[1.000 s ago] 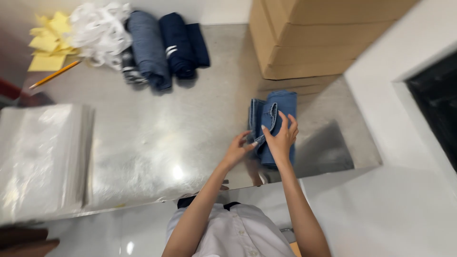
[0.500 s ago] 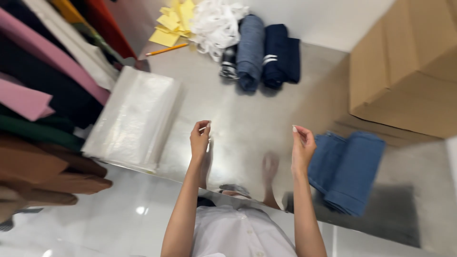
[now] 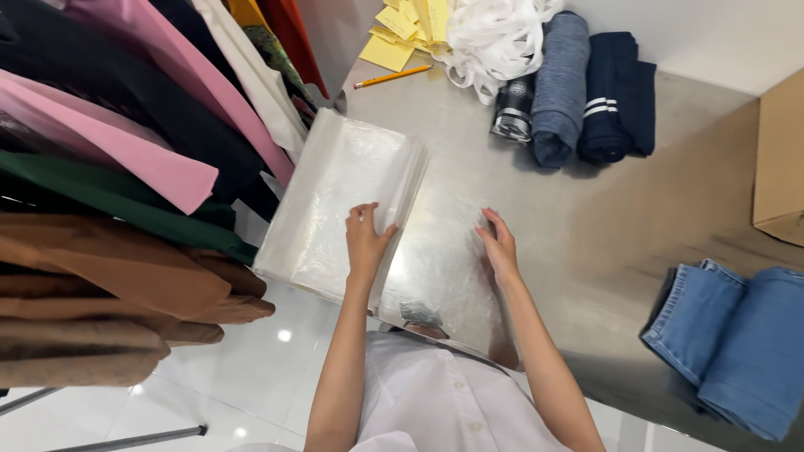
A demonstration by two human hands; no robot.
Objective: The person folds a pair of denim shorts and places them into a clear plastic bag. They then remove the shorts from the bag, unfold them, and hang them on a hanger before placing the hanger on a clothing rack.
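Observation:
A stack of clear plastic bags [image 3: 335,201] lies at the left end of the steel table [image 3: 670,201]. My left hand [image 3: 367,238] rests on the stack's right edge, thumb and fingers pinching the top bag. One clear bag [image 3: 444,251] lies spread on the table just right of the stack, and my right hand [image 3: 499,244] presses flat on its right side with fingers apart. Folded blue jeans [image 3: 741,335] sit at the table's right end, away from both hands.
Hanging garments [image 3: 126,192] in pink, green, brown and black crowd the left. At the far end lie yellow paper notes [image 3: 402,33], a pencil [image 3: 392,77], white plastic [image 3: 494,38] and rolled dark clothes [image 3: 586,84]. A cardboard box [image 3: 783,159] stands at right.
I let go of the folded jeans, which now lie at the right. My view swung left, and both hands moved over to the plastic bag stack.

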